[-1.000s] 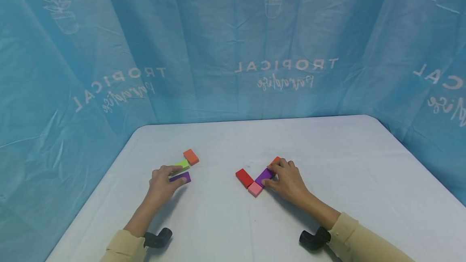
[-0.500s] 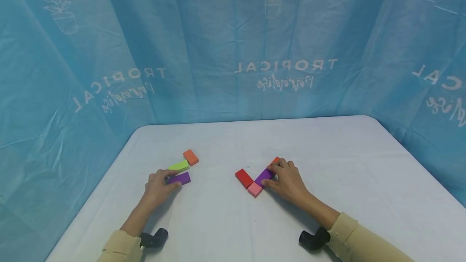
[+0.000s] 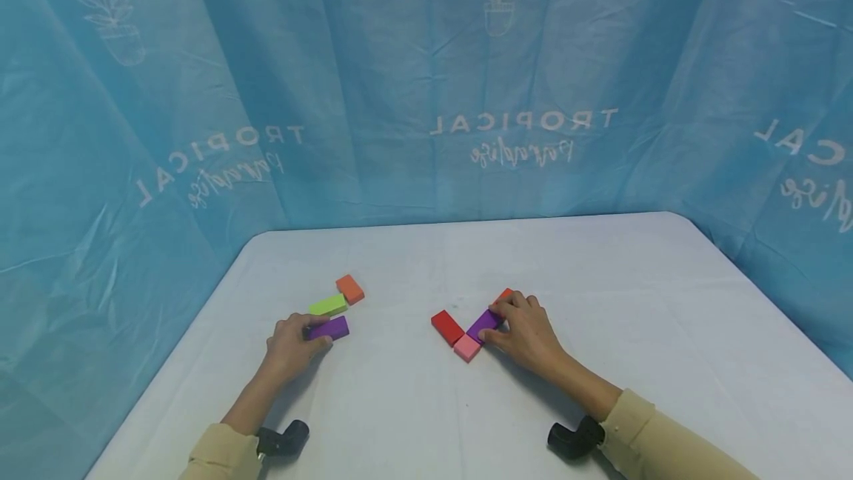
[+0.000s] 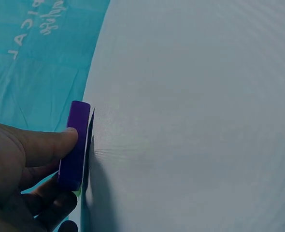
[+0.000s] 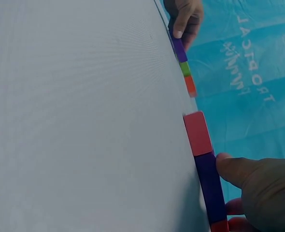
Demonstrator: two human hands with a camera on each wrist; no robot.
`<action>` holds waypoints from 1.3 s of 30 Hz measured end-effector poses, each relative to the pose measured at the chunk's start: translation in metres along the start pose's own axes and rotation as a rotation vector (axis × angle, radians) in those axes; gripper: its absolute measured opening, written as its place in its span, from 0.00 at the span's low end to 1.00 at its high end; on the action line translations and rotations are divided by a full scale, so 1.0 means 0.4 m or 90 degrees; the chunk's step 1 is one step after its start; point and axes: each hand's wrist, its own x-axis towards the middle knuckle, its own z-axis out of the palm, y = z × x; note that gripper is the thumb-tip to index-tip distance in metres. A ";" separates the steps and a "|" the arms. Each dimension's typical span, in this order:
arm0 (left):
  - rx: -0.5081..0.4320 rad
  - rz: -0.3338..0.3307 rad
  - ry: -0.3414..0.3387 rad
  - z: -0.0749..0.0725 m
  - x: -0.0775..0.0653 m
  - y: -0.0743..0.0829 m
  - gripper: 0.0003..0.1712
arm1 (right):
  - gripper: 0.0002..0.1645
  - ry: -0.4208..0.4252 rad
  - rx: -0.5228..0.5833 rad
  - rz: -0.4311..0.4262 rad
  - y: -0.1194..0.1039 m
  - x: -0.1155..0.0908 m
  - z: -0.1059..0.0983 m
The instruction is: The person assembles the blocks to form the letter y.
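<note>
My left hand [image 3: 291, 347] pinches a purple block [image 3: 333, 327] near its left end, thumb on the near side and fingers across the back. Just behind that block lies a lime green block [image 3: 328, 305], and an orange block [image 3: 349, 289] is farther back. My right hand [image 3: 529, 335] holds another purple block [image 3: 484, 324] between thumb and fingers. A pink block [image 3: 467, 347] meets the near end of this purple block, with a red block [image 3: 447, 327] slanting away to the left. Beyond my right fingers, an orange-red block [image 3: 504, 293] is partly hidden.
Both groups of blocks lie on a white-covered table [image 3: 400, 406], with bare cloth between them. A blue printed curtain [image 3: 400, 80] hangs behind the table and at its sides. A black wrist mount [image 3: 573, 438] sticks out under each wrist.
My left hand has drawn back slightly to the left, its thumb moving along the purple block toward its left end. The lime green block shows more fully. My right hand stays still.
</note>
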 end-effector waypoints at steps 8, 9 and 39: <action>-0.026 0.023 0.006 0.001 -0.009 0.032 0.25 | 0.29 0.002 -0.001 -0.004 0.002 0.001 0.000; -0.029 0.026 0.007 0.002 -0.008 0.036 0.25 | 0.29 0.002 -0.001 -0.004 0.002 0.001 0.000; -0.100 0.171 -0.090 0.097 0.083 0.168 0.20 | 0.29 0.004 -0.004 0.006 -0.002 0.000 -0.001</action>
